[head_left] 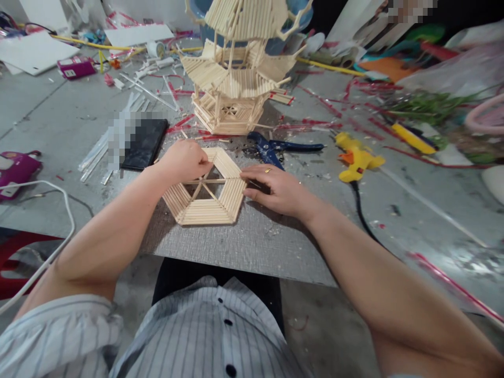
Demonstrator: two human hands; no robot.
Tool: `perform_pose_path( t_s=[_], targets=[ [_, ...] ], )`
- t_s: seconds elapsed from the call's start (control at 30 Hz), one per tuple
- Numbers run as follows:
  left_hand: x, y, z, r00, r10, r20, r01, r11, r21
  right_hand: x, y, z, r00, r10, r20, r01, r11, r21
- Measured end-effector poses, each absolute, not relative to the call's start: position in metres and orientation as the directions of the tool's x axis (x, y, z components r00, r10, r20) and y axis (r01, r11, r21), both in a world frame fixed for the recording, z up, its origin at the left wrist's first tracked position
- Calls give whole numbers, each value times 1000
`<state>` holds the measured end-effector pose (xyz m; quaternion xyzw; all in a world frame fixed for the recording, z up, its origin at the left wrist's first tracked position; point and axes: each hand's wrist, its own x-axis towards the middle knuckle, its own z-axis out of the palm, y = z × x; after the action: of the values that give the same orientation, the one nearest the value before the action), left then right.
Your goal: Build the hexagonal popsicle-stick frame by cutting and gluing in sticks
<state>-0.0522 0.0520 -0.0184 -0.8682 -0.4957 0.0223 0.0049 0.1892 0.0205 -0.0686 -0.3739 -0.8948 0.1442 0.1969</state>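
Though littered, grey board (pixel 252 247) under hexagon (pixel 205 212)

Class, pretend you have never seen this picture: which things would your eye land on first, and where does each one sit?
A tall tower of pale wooden sticks stands at top centre. Below it, on a grey board, lies a flat hexagonal stick frame, the left hand on its upper left, the right hand at its right edge. A bright yellow glue gun lies further right.
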Motion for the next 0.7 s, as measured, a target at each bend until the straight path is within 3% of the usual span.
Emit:
perform_pose_path(
  t_s=[0.27, 0.7],
  targets=[
    [-55, 54, -21, 338, 939, 66, 941, -339, -2, 187, 17, -63, -652, 718, 243, 601, 685, -412],
    [-57, 56, -25, 349, 934, 78, 937, -350, 9, 191, 18, -61, -499, 797, 339, 693, 602, -396]
  ],
)
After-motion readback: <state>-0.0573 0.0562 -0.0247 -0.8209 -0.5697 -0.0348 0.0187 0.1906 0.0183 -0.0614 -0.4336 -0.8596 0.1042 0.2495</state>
